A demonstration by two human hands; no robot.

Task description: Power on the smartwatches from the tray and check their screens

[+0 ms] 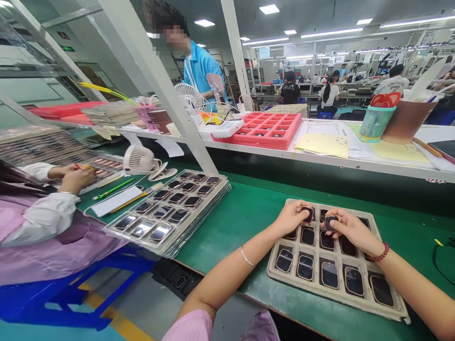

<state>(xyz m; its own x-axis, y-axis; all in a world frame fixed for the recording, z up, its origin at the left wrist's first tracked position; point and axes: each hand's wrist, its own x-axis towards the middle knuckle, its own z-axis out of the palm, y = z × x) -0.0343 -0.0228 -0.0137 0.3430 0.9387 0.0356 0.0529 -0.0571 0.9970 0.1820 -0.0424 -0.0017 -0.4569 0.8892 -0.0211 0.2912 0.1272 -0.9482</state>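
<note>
A beige tray (313, 284) holds rows of smartwatch bodies with dark screens and gold-coloured rims, such as this front-row smartwatch body (330, 273). Over the tray's back left part, my left hand (292, 217) is closed, thumb pressed on one smartwatch body (308, 214). It cannot be told whether that one is lifted clear of its slot. My right hand (350, 229) pinches another smartwatch body (331, 222) between thumb and fingers, above the tray's middle. The fingers of both hands partly cover the back rows.
To the left lies a stack of clear-covered trays (199, 213) with more watch bodies. A white fan (138, 160) stands behind it. A co-worker's hands (76, 177) work at far left. A shelf (320, 158) carries a red foam tray (263, 130), papers and cups.
</note>
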